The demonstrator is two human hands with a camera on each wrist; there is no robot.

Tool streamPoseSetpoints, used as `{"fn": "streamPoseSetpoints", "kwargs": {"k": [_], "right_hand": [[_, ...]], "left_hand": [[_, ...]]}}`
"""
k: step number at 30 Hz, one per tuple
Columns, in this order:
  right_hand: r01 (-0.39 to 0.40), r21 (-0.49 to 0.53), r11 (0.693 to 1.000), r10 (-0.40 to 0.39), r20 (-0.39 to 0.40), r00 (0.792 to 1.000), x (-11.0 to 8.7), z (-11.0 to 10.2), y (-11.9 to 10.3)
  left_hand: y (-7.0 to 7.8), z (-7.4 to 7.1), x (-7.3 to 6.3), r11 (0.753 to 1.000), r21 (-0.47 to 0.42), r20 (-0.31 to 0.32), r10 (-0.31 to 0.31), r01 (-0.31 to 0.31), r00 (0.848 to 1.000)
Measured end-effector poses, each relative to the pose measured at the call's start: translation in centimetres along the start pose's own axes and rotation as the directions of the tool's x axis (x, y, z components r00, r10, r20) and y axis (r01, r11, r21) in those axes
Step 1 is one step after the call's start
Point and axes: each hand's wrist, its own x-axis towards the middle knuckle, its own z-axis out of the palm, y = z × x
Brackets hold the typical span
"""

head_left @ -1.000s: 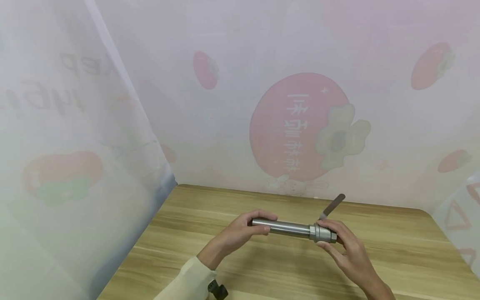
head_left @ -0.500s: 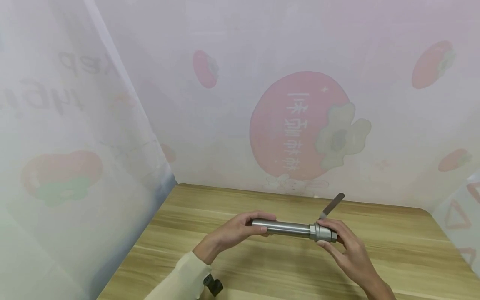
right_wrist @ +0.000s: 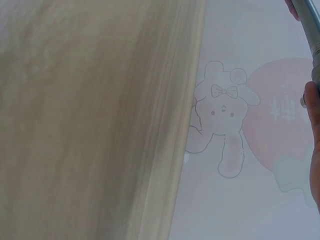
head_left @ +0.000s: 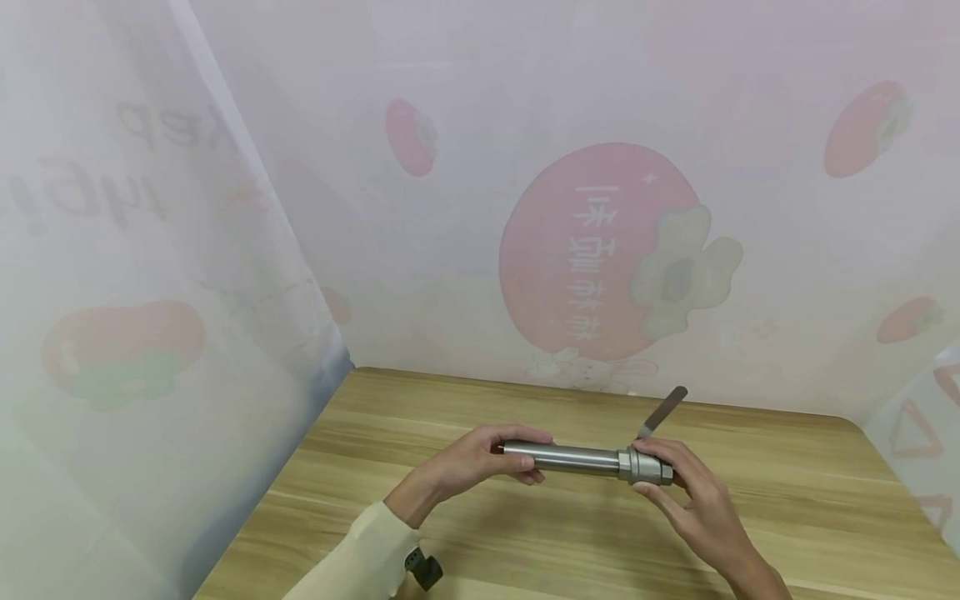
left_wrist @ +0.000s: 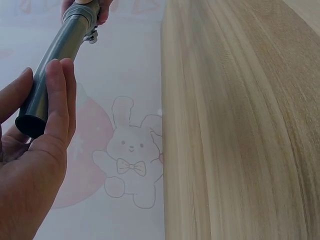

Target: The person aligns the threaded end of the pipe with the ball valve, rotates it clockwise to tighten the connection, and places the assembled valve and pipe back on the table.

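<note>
A straight, shiny metal pipe (head_left: pixel 577 458) is held level above the table, joined at its right end to a metal ball valve (head_left: pixel 643 468). The valve's dark lever handle (head_left: pixel 663 412) points up and to the right. My left hand (head_left: pixel 465 462) grips the pipe near its left end, thumb on the near side and fingers round the far side and below. In the left wrist view, the pipe's round end (left_wrist: pixel 31 125) shows between thumb and fingers. My right hand (head_left: pixel 697 500) pinches the valve body between thumb and fingers. Only its edge appears in the right wrist view.
Below the hands lies a wood-grain table (head_left: pixel 360 483) with rounded far corners. A pale curtain (head_left: pixel 450 275) printed with persimmons hangs behind it, and another curtain (head_left: pixel 135 267) hangs on the left. A small black device (head_left: pixel 425 569) sits at my left wrist.
My left wrist and sleeve have shifted slightly left, and fingertips now show below the pipe. The pipe and valve have moved a hair left. My right hand keeps its hold almost unchanged.
</note>
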Motion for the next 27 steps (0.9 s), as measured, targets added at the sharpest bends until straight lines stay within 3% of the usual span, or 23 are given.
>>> {"fn": "streamPoseSetpoints", "kwargs": {"k": [10,27], "right_hand": [[-0.019,-0.02,1.0,0.019,0.006,1.0,-0.05,-0.08,-0.02],[-0.016,-0.016,1.0,0.016,0.01,1.0,-0.01,-0.09,-0.1]], "left_hand": [[-0.12,-0.02,0.01,1.0,0.025,0.001,0.018,-0.018,1.0],[0.14,0.4,-0.21,0.999,0.038,-0.029,-0.001,0.002,1.0]]}}
